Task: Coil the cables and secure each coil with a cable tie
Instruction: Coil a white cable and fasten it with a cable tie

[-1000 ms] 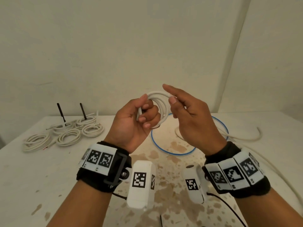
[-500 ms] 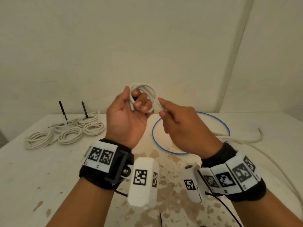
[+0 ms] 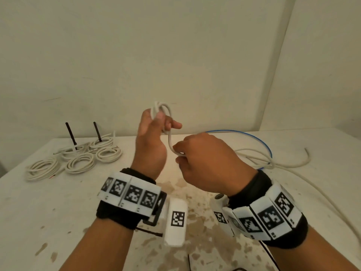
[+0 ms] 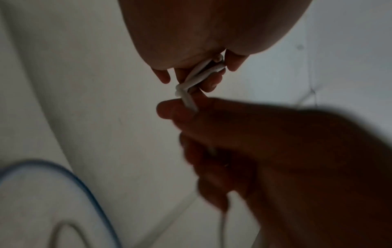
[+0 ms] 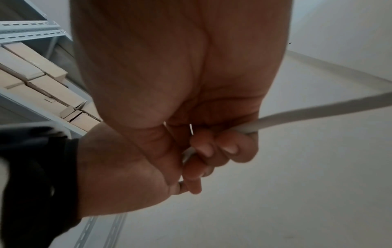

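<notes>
My left hand (image 3: 156, 126) is raised above the table and grips a small coil of white cable (image 3: 164, 109) between thumb and curled fingers; the left wrist view shows the loops (image 4: 199, 73) pinched at the fingertips. From the coil a strand (image 3: 170, 142) drops to my right hand (image 3: 187, 155), lower and to the right, whose fingers are curled round the cable (image 5: 297, 114). The loose length (image 3: 283, 163) trails away over the table to the right.
Several white coils (image 3: 78, 159) lie at the table's back left, two with black cable ties (image 3: 70, 135) standing up. A blue cable loop (image 3: 252, 136) lies behind my right hand. The white table (image 3: 48, 212) is stained brown in the middle. Walls stand close behind.
My left hand rose and turned with the coil. My right hand dropped down and to the right, sliding along the cable and closing round it.
</notes>
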